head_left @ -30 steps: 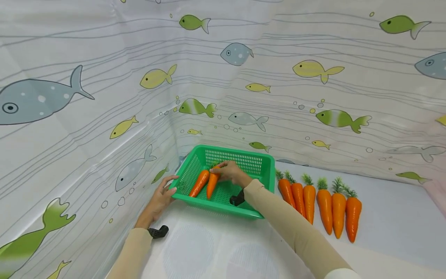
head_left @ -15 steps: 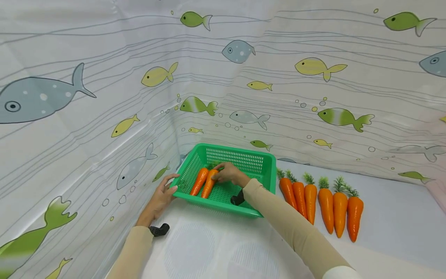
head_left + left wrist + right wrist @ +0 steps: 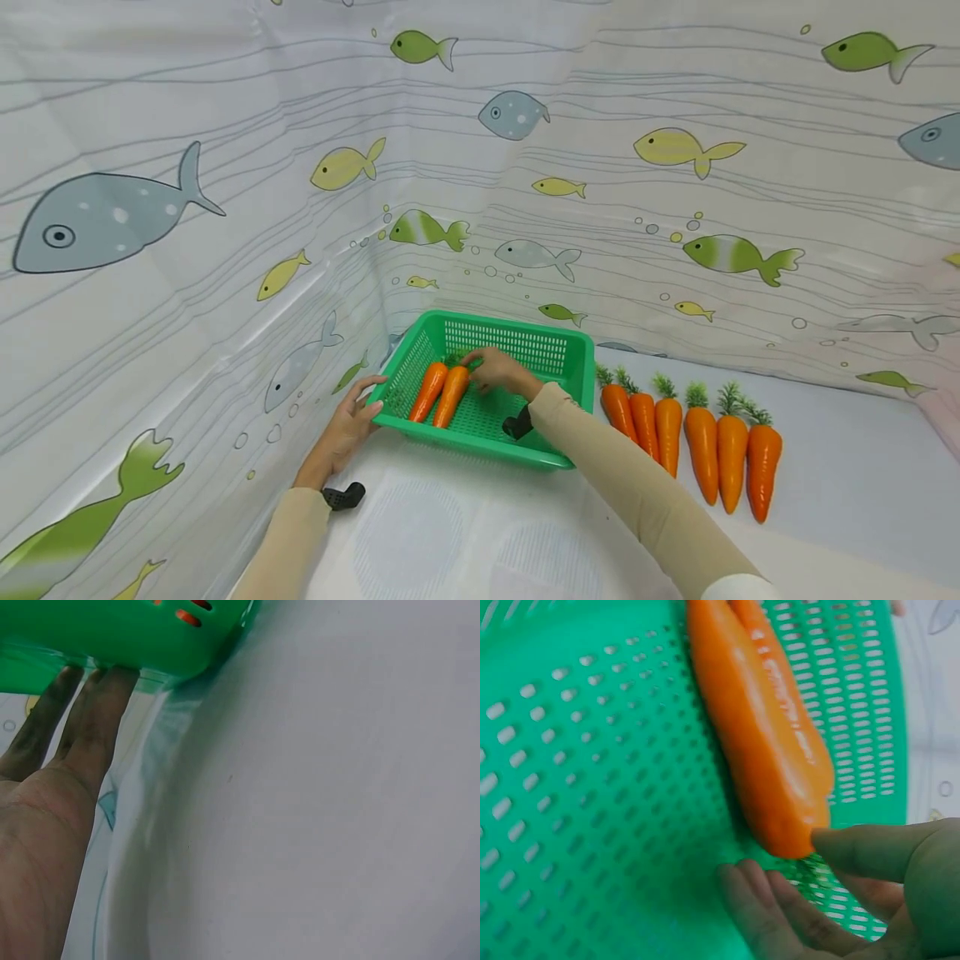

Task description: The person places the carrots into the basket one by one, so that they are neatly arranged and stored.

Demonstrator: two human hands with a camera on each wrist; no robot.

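Note:
Two orange carrots with green tops lie side by side at the left of a green plastic basket (image 3: 480,448). The left carrot (image 3: 428,392) and the right carrot (image 3: 452,397) touch or nearly touch. My right hand (image 3: 498,372) is inside the basket at the right carrot's leafy end. In the right wrist view its thumb tip is against the carrot's end (image 3: 787,832), while the other fingers are apart from the carrot, near the basket floor. My left hand (image 3: 348,429) rests its fingertips on the basket's left front corner, with straight fingers (image 3: 97,724) in the left wrist view.
Several carrots (image 3: 701,446) with leafy tops lie in a row on the white table (image 3: 847,467), right of the basket. A fish-print sheet (image 3: 637,267) hangs behind and on the left, close to the basket. A black wrist device (image 3: 343,497) sits on the left wrist.
The right carrot has been swung over to lie beside the left one. My right hand has loosened from it, shifting slightly right. My left hand stays at the basket corner.

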